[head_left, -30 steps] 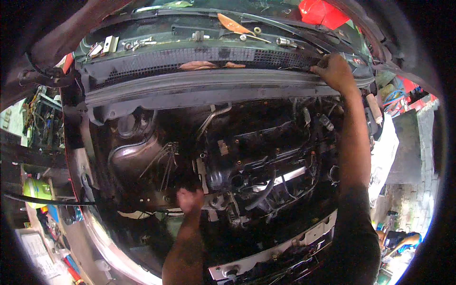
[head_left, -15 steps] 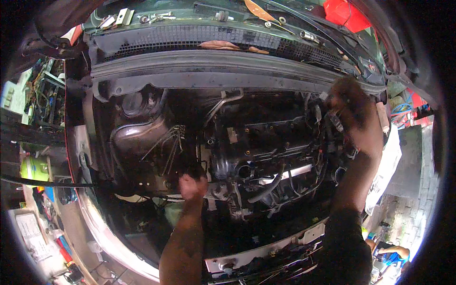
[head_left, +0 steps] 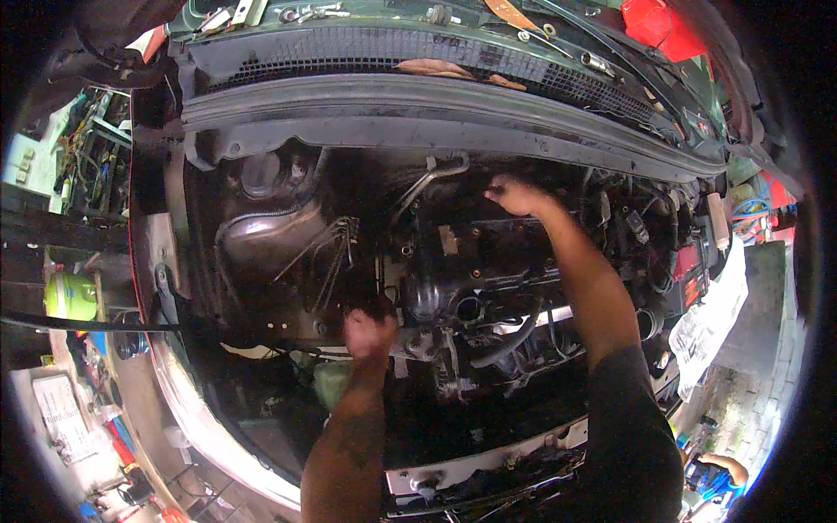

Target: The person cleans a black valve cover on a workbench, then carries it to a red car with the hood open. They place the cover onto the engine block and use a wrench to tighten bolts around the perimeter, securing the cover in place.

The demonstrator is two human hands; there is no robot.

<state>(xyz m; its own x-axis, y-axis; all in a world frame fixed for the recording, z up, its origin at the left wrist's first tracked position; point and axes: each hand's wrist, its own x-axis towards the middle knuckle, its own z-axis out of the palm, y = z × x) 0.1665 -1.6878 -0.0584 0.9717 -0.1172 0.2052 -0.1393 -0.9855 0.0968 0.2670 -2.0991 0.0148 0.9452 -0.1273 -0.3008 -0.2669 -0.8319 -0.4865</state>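
My left hand (head_left: 369,333) is down in the engine bay, at the left end of the engine (head_left: 497,253). Its fingers look curled closed in deep shadow, and whatever they hold is hidden. Close to it, several thin metal pipes (head_left: 324,248) run along the left side of the bay. My right hand (head_left: 516,195) is over the back of the dark engine cover, right of a bent metal pipe (head_left: 429,179). Motion and shadow blur its fingertips, so I cannot make out whether it holds anything.
Loose bolts (head_left: 309,12), a socket (head_left: 596,61) and a red object (head_left: 664,28) lie on the ledge beyond the black cowl grille (head_left: 366,57). A battery with a red side (head_left: 689,266) sits at the right. Another person (head_left: 717,475) is at lower right.
My right hand has swung left from the right rear of the bay to above the engine's back. My left hand stays at the engine's left end. The whole view has shifted slightly.
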